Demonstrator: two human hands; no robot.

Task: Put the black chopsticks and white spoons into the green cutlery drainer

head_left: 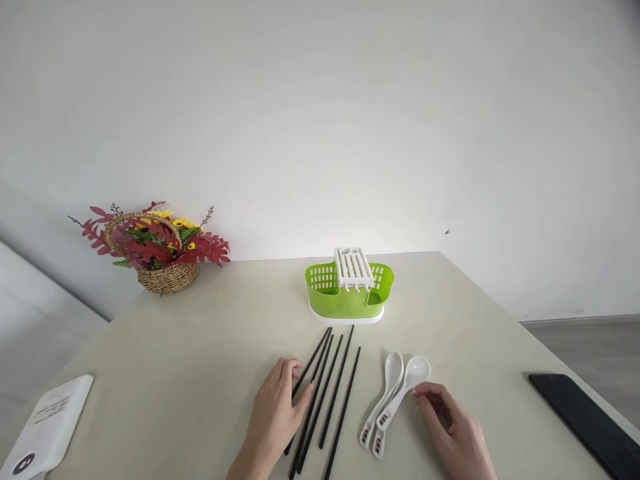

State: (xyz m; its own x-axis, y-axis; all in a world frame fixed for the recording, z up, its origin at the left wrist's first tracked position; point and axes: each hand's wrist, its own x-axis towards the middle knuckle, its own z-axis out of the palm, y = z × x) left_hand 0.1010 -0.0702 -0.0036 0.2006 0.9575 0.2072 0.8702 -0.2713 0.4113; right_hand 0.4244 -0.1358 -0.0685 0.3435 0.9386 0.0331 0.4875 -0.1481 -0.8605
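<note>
Several black chopsticks (341, 400) lie loosely side by side on the table. My left hand (274, 417) rests at their left edge, with thumb and fingers apart and partly hiding the leftmost chopsticks. To their right lie white spoons (400, 397), overlapping, with printed marks on their handles. Three handle ends show. My right hand (453, 430) is just right of the spoon bowls, its fingers curled and the thumb and index tips close together. No object shows between those tips. Beyond the chopsticks stands a green basket (345, 307) with a white slatted rack (354, 267) on top and a white base.
A wicker basket (169, 277) of red and yellow flowers stands at the back left, near the wall. A white device (53, 423) lies at the left edge of the table (200, 360). On the right edge is a black phone (585, 413).
</note>
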